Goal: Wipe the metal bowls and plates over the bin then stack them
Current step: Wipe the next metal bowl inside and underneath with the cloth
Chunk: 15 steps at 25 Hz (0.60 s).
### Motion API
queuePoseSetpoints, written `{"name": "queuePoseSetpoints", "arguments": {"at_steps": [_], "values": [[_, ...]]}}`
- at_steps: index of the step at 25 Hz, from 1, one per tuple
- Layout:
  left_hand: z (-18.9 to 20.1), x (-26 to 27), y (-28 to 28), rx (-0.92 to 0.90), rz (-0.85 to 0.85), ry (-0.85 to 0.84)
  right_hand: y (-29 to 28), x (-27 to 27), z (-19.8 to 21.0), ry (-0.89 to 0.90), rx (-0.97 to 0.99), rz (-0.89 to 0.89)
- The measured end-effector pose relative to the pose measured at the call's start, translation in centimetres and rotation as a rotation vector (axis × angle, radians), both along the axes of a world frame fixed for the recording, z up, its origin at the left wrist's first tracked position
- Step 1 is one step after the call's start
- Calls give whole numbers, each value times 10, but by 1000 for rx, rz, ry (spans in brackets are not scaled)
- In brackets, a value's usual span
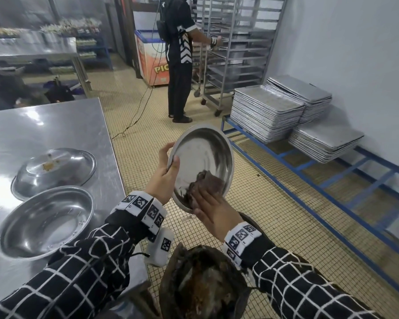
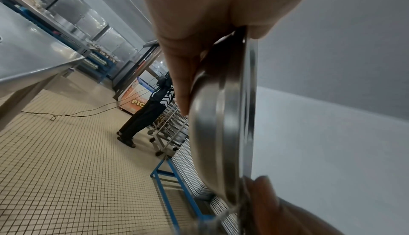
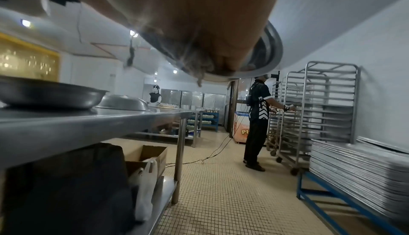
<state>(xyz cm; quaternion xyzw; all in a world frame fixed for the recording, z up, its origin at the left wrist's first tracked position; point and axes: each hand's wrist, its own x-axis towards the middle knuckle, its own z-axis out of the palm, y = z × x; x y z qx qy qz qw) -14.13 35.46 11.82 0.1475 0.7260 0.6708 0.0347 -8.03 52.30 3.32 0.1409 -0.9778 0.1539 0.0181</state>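
My left hand grips the left rim of a shiny metal bowl, tilted on edge above the floor just beyond the bin. The thumb lies inside the rim and the fingers wrap behind. My right hand presses a dark brown cloth flat against the bowl's lower inside, fingers straight. In the left wrist view the bowl's rim runs edge-on between thumb and fingers. The right wrist view has the cloth under my palm against the bowl. The bin holds brown food waste.
On the steel table at left stand an upright bowl and an upturned one with food bits on it. Stacked baking trays sit on a blue rack at right. A person stands at a trolley rack ahead; a cable crosses the tiled floor.
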Motion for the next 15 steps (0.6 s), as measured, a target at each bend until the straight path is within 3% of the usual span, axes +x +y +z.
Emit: {"name": "queuePoseSetpoints", "arguments": {"at_steps": [2,5,7,13,15], "values": [[-1,1,1,3,29,-13,-6,-1,3,-26,-42,2],[2,2,7,-13,47,21,-34,6,12,2,-338,40],[10,0,7,-28,43,45,-38,8,13,41,-378,19],[25,-5,-5,-111,-9,-25,14,-4,19,42,191,-186],[25,4,-6,-159,-25,-105,30,-17,20,3,214,-280]]}}
